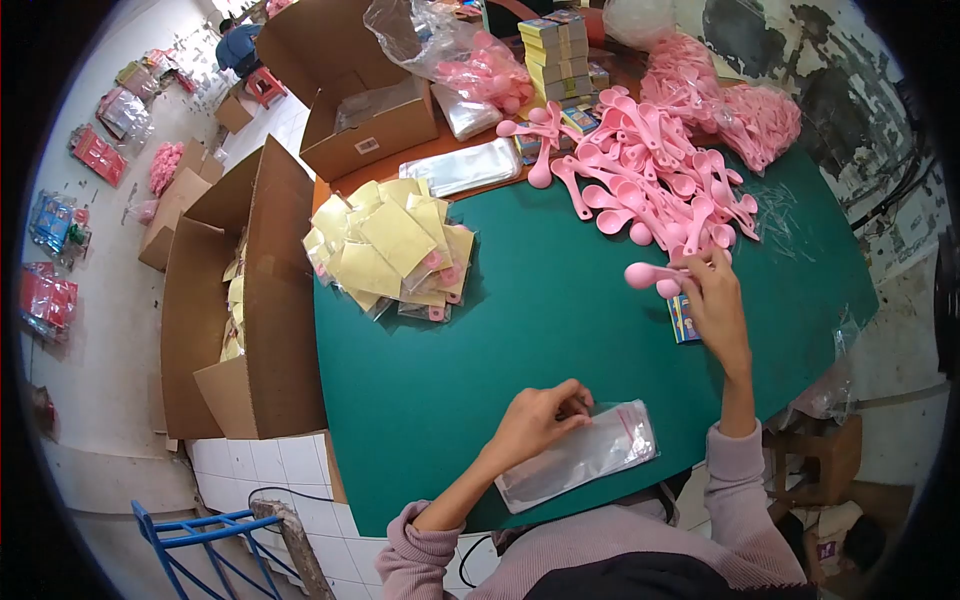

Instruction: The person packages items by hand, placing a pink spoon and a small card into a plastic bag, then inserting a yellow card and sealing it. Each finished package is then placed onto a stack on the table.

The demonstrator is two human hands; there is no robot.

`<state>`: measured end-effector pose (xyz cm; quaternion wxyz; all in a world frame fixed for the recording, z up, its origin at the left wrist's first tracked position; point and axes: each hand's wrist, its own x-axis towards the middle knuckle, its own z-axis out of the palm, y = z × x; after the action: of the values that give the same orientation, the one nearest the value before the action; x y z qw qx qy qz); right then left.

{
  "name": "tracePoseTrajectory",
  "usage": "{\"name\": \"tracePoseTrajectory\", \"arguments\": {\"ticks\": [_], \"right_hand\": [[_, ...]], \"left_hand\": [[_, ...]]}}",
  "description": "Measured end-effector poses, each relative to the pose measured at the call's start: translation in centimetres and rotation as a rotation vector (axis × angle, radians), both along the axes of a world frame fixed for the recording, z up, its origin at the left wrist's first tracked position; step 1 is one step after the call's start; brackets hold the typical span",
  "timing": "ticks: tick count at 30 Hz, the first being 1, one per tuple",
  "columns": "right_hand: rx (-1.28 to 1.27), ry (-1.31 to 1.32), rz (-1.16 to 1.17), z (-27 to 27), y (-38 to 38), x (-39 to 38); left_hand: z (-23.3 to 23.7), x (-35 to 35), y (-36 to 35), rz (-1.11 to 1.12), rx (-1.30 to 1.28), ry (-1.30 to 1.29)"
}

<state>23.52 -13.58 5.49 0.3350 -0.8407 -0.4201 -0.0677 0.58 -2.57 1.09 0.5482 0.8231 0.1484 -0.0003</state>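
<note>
Head view: left hand [540, 415], fingers curled, grips clear bag [590, 455] edge lower centre, steadying it; right hand [715, 300] pinches pink spoons [648, 275] beside pile [650, 170].

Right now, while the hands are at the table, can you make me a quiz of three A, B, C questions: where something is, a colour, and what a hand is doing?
1. Where does the clear bag lie?
A. hanging on a wall
B. under the left hand, at the near edge of the green table
C. on the floor

2. What colour is the spoon pile?
A. blue
B. yellow
C. pink

3. What is the right hand doing?
A. holding a pink spoon
B. lying flat and empty
C. waving in the air

Answers:
1 B, the fingers rest on the bag by the table's near edge.
2 C, every spoon in the heap is pink.
3 A, its fingers close on the spoon's handle, just beside the pile.
</note>
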Motion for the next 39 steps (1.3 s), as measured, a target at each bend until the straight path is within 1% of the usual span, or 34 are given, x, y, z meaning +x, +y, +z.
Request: {"name": "tracePoseTrajectory", "arguments": {"ticks": [2,3,5,6,7,9,10,11,13,16,19,23,25,26,28,29,31,35,37,38,39], "right_hand": [[0.030,0.248,0.159,0.6,-0.6,-1.0],[0.029,0.248,0.156,0.7,-0.7,-1.7],[0.135,0.397,0.095,0.8,-0.7,-3.1],[0.120,0.396,0.051,1.0,-0.7,-3.8],[0.121,0.393,0.055,0.9,-0.8,-4.2],[0.076,0.403,0.054,0.7,-0.8,-4.8],[0.180,0.355,0.056,0.1,-0.4,-5.1],[0.181,0.354,0.058,0.1,-0.2,-5.3],[0.205,0.482,0.016,0.1,0.2,-5.7],[0.254,0.550,0.030,0.2,0.6,-6.4],[0.211,0.525,0.064,0.6,0.8,-6.8],[0.173,0.511,0.094,0.5,1.1,-7.2],[0.064,0.424,0.183,0.1,1.2,-7.0],[0.063,0.423,0.183,0.3,1.3,-7.1],[-0.057,0.514,0.336,1.1,1.6,-7.4],[-0.055,0.512,0.339,1.1,1.7,-7.4],[0.000,0.657,0.464,1.0,2.0,-7.3],[-0.025,0.617,0.538,1.6,2.1,-7.7],[0.080,0.327,0.806,1.4,1.8,-7.7],[0.077,0.325,0.797,1.4,1.6,-7.5],[0.176,0.526,0.799,1.5,1.2,-7.2]], "left_hand": [[0.4,-0.2,0.4,0.072,-0.123,0.044],[0.3,-0.3,0.6,0.068,-0.124,0.043],[-0.5,-0.4,1.2,0.099,-0.282,-0.079],[-1.2,-0.5,1.5,0.093,-0.348,-0.151],[-1.5,-0.5,1.9,0.096,-0.346,-0.155],[-1.6,-0.6,2.7,0.215,-0.704,-0.153],[-1.7,-0.6,3.1,0.224,-0.779,-0.168],[-1.3,-0.5,3.3,0.224,-0.778,-0.170],[-0.2,-0.6,3.4,0.309,-0.790,-0.091],[-0.3,-0.7,3.3,0.341,-0.760,-0.105],[-0.8,-0.8,3.6,0.384,-0.758,-0.129],[-0.3,-0.6,3.3,0.390,-0.773,-0.145],[0.0,-0.3,2.9,0.335,-0.760,-0.168],[0.0,-0.2,2.8,0.334,-0.761,-0.170],[-0.1,-0.2,2.6,0.180,-0.603,-0.166],[-0.4,-0.3,2.7,0.181,-0.600,-0.168],[-0.9,-0.5,2.9,0.101,-0.483,-0.045],[1.1,-0.7,3.1,0.087,-0.547,-0.123],[2.3,-0.9,3.5,0.110,-0.678,-0.113],[2.3,-0.7,3.4,0.124,-0.615,-0.203],[2.5,-0.6,3.3,0.115,-0.622,-0.201]]}}
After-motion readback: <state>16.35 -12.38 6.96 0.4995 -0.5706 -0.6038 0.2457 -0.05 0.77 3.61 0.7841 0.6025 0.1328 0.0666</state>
